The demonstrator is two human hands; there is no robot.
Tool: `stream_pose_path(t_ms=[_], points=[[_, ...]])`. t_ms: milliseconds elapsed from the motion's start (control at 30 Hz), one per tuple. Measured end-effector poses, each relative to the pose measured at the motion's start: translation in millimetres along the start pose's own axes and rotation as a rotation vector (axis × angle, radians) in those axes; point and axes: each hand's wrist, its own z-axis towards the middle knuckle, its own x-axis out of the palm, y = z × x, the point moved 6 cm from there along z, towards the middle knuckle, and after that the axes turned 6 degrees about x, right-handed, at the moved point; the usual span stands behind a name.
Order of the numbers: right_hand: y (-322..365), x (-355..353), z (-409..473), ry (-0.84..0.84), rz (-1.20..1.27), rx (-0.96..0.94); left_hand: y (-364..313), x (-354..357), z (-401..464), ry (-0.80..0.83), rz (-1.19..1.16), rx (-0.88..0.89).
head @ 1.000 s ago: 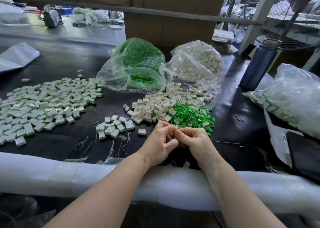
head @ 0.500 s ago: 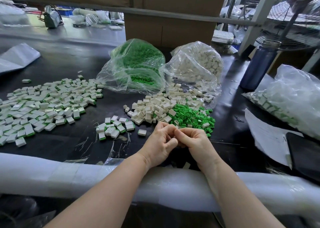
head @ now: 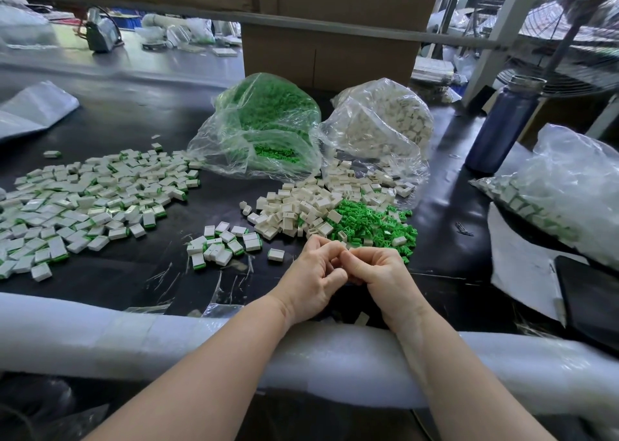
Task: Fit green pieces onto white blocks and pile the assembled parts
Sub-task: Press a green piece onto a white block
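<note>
I can read no writing anywhere, and my left hand (head: 313,281) and right hand (head: 380,274) meet fingertip to fingertip, fingers curled tight around something hidden between them, just in front of the loose small green plastic pieces (head: 370,226) and white rectangular plastic blocks (head: 301,206) on the black table (head: 134,273), with the spread pile of assembled white-and-green parts (head: 83,202) to my left.

On the worktop (head: 134,119) we see two bags (head: 264,129) side by side at the back, loose blocks (head: 301,206) and small pieces (head: 371,223) heaped before them, assembled parts (head: 90,199) spread to the left, and a bottle (head: 499,129) to the right, with our hands (head: 345,273) nearest.
</note>
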Motion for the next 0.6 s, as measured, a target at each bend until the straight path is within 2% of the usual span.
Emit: stream_pose_path(t_ms=[367, 600], points=[[2.0, 3.6, -1.2, 0.048, 0.030, -0.004, 0.5, -0.3, 0.3, 0.012, -0.026, -0.003], [1.0, 0.9, -0.5, 0.017, 0.014, -0.013, -2.0, 1.8, -1.5, 0.041, -0.002, -0.022]])
